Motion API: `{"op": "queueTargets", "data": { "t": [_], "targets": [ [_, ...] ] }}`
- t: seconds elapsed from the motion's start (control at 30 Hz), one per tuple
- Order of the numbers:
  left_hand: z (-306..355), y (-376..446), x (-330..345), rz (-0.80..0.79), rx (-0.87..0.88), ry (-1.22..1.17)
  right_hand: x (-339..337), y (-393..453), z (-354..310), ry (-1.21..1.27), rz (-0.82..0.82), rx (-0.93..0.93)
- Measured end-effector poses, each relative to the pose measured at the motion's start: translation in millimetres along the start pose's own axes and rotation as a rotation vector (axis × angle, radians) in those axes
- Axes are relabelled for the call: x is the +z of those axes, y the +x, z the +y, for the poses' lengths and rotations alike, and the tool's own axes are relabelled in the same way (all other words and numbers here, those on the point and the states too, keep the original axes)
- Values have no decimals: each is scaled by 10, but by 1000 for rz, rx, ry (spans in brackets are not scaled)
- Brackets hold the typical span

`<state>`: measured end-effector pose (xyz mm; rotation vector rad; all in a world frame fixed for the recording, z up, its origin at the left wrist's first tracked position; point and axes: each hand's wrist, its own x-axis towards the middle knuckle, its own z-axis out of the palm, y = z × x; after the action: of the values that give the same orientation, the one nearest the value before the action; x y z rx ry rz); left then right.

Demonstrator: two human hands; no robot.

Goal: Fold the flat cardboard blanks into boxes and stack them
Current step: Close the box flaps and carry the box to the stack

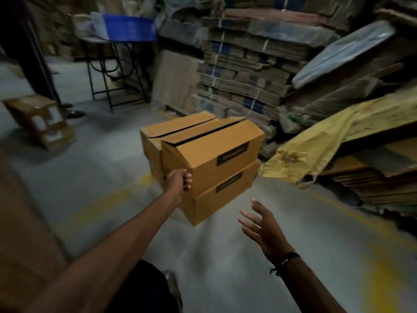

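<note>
At the centre of the frame the top box (212, 152) sits tilted on the lower box (216, 195), with a second stack of boxes (155, 141) just behind to the left, all on the grey floor (225, 256). The left hand (179, 181) reaches to the top box's near left corner, fingers curled against its edge, while the right hand (262, 224) hangs in the lower right of the frame with fingers spread, holding nothing and apart from the boxes. Bundled flat blanks (243, 71) are piled high in the upper right, beside a yellow sack (316, 143) draped over more cardboard.
</note>
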<state>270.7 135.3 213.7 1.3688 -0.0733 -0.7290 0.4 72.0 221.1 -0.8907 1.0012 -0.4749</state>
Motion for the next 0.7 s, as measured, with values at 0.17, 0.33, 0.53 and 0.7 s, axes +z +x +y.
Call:
{"op": "queueTargets", "data": {
  "t": [0.17, 0.33, 0.53, 0.7],
  "targets": [
    [280, 1093, -437, 176, 108, 108, 706, 931, 33, -68, -22, 13],
    [505, 2130, -617, 204, 103, 270, 1440, 1790, -51, -95, -89, -3],
    [621, 2673, -462, 78, 95, 354, 2031, 2696, 123, -108, 46, -83],
    [467, 3168, -372, -13, 109, 394, 2091, 3152, 348, -177, 171, -121]
  ]
}}
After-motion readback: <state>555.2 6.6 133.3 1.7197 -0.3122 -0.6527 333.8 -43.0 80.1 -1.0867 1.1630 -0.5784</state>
